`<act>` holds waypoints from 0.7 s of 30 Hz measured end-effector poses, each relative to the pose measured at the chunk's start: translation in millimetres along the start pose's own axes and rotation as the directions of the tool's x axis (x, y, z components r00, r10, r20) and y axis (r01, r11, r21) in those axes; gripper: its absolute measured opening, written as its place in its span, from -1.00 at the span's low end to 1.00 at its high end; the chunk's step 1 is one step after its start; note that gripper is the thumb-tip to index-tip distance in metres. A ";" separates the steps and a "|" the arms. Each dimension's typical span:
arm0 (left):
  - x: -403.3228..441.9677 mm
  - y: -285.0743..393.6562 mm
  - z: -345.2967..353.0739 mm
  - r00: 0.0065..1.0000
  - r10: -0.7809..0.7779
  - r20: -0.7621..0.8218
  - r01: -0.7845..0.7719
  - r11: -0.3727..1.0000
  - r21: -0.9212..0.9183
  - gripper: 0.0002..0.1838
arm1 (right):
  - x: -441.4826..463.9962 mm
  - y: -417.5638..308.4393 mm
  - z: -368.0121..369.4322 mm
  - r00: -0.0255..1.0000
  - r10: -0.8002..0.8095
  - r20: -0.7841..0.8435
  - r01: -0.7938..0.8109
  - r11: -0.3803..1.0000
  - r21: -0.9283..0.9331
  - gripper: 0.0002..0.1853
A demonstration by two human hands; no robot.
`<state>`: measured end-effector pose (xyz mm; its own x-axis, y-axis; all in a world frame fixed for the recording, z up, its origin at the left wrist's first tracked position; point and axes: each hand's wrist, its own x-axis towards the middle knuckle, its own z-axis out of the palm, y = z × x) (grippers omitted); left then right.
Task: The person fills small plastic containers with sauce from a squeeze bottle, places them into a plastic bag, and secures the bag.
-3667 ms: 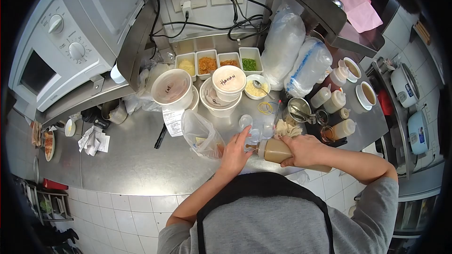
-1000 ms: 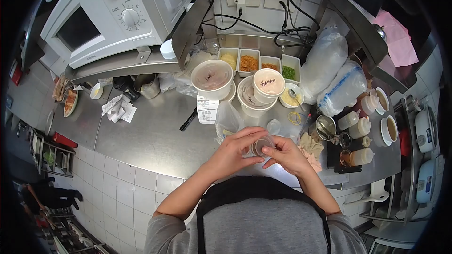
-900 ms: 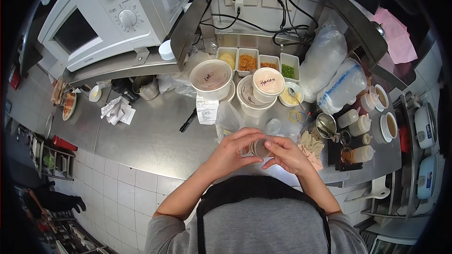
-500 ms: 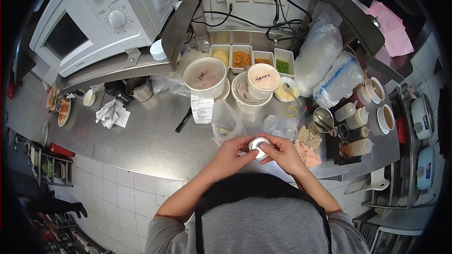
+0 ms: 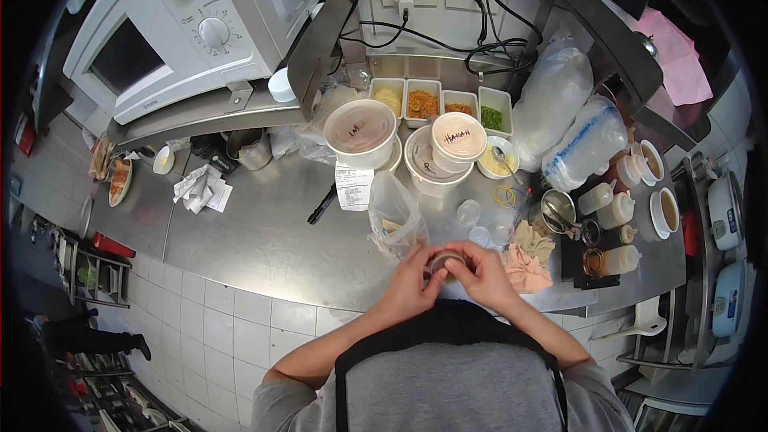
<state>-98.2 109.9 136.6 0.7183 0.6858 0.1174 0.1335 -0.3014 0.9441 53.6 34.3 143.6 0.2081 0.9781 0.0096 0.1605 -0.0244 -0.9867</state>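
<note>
Close to my body, at the counter's front edge, a small round lidded cup (image 5: 446, 258) is held between both hands. My left hand (image 5: 414, 282) grips its left side, and my right hand (image 5: 482, 273) holds the right side, both thumbs on top. Just beyond my left hand lies a clear plastic bag (image 5: 395, 212) with something inside. Small clear cups (image 5: 479, 236) stand beyond my right hand. A beige cloth (image 5: 534, 241) and a pink cloth (image 5: 525, 269) are bunched to the right of it.
Lidded tubs (image 5: 360, 133) stand behind the bag, near a receipt (image 5: 354, 187) and a black marker (image 5: 322, 205). Trays of toppings (image 5: 422, 102) line the back. Squeeze bottles (image 5: 616, 212) and a metal pot (image 5: 558, 210) are at right. A microwave (image 5: 160, 40) sits upper left.
The squeeze bottle from the earliest frame has left my right hand. Both hands now hold the small cup and have drawn it slightly closer to my body, fingers wrapped more tightly round it.
</note>
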 end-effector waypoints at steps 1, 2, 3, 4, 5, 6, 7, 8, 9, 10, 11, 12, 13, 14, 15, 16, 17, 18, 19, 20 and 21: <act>6.1 16.1 -15.4 1.000 0.028 0.014 -0.029 0.998 0.053 -0.62 | 9.7 -17.2 0.3 0.999 -0.038 0.013 0.037 0.996 0.075 -0.70; 13.8 35.9 -32.4 0.998 0.055 0.030 -0.058 0.993 0.105 -0.61 | 21.0 -33.4 0.4 0.997 -0.077 0.022 0.073 0.986 0.150 -0.69; 21.0 54.1 -48.4 0.978 0.199 -0.064 -0.176 0.950 0.257 -0.61 | 33.0 -45.0 -1.2 0.991 -0.136 0.005 0.135 0.988 0.078 -0.71; 28.1 69.7 -64.0 0.927 0.350 -0.134 -0.269 0.871 0.411 -0.60 | 45.5 -52.9 -1.9 0.981 -0.195 -0.007 0.195 0.981 0.004 -0.72; 34.3 81.9 -78.6 0.912 0.373 -0.173 -0.211 0.787 0.580 -0.61 | 58.5 -57.4 2.1 0.956 -0.292 -0.005 0.289 0.949 -0.125 -0.73; 39.5 88.1 -91.5 0.892 0.403 -0.206 -0.137 0.674 0.726 -0.62 | 71.2 -61.6 8.9 0.922 -0.386 0.009 0.376 0.892 -0.250 -0.73; 46.1 77.5 -101.9 0.960 0.247 -0.135 -0.076 0.689 0.720 -0.63 | 80.9 -64.2 14.9 0.880 -0.474 0.036 0.452 0.812 -0.368 -0.74; 53.2 55.9 -109.8 0.995 0.081 -0.063 -0.011 0.695 0.719 -0.64 | 90.2 -57.7 19.9 0.870 -0.460 0.180 0.488 0.745 -0.455 -0.75; 56.8 39.0 -112.7 0.996 -0.085 0.007 0.054 0.690 0.722 -0.65 | 101.9 -43.4 25.3 0.846 -0.425 0.321 0.532 0.662 -0.527 -0.76; 57.2 29.7 -112.0 0.999 -0.050 0.011 0.030 0.730 0.683 -0.65 | 111.9 -32.0 30.4 0.812 -0.370 0.452 0.582 0.567 -0.583 -0.76; 56.9 22.2 -111.3 1.000 -0.015 0.015 0.002 0.767 0.642 -0.64 | 118.1 -26.9 34.7 0.824 -0.266 0.499 0.545 0.609 -0.576 -0.78; 56.8 22.6 -110.8 1.000 0.021 0.019 -0.028 0.800 0.599 -0.63 | 123.4 -22.9 38.6 0.825 -0.161 0.543 0.503 0.648 -0.572 -0.80; 56.1 26.5 -109.6 0.999 0.025 0.037 -0.041 0.817 0.575 -0.61 | 129.6 -18.0 43.0 0.811 -0.053 0.582 0.455 0.681 -0.573 -0.82; 55.0 38.5 -106.0 0.998 0.029 0.054 -0.054 0.835 0.547 -0.59 | 139.3 -8.1 49.5 0.798 0.042 0.601 0.421 0.674 -0.607 -0.84; 54.0 44.7 -102.2 0.997 0.033 0.071 -0.065 0.853 0.517 -0.56 | 149.0 -0.3 57.1 0.778 0.139 0.612 0.387 0.662 -0.642 -0.86; 53.5 41.2 -98.4 0.996 0.054 0.076 -0.086 0.845 0.528 -0.56 | 154.9 8.3 61.7 0.751 0.236 0.616 0.353 0.645 -0.678 -0.87; 53.2 36.2 -94.3 0.994 0.074 0.081 -0.106 0.836 0.539 -0.55 | 153.0 2.8 63.2 0.735 0.201 0.648 0.392 0.654 -0.647 -0.87; 52.8 33.8 -91.8 0.992 0.094 0.088 -0.127 0.825 0.551 -0.54 | 150.4 -2.5 63.6 0.717 0.164 0.678 0.430 0.662 -0.614 -0.87; 51.9 33.7 -91.4 0.994 0.052 0.091 -0.092 0.854 0.512 -0.54 | 147.9 -8.5 64.0 0.698 0.124 0.706 0.467 0.668 -0.579 -0.87; 51.3 38.5 -91.7 0.995 0.011 0.097 -0.056 0.879 0.473 -0.53 | 141.6 -19.8 65.2 0.762 0.217 0.610 0.275 0.745 -0.608 -0.88; 51.1 41.1 -91.5 0.994 -0.030 0.106 -0.019 0.901 0.433 -0.52 | 131.8 -32.2 66.9 0.799 0.320 0.510 0.071 0.791 -0.607 -0.88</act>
<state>-118.5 193.2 209.5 0.7821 0.6207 0.0558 0.4025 -0.5715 0.7151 11.3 177.9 165.8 -0.2744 0.8788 -0.3904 0.7275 -0.0757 -0.6819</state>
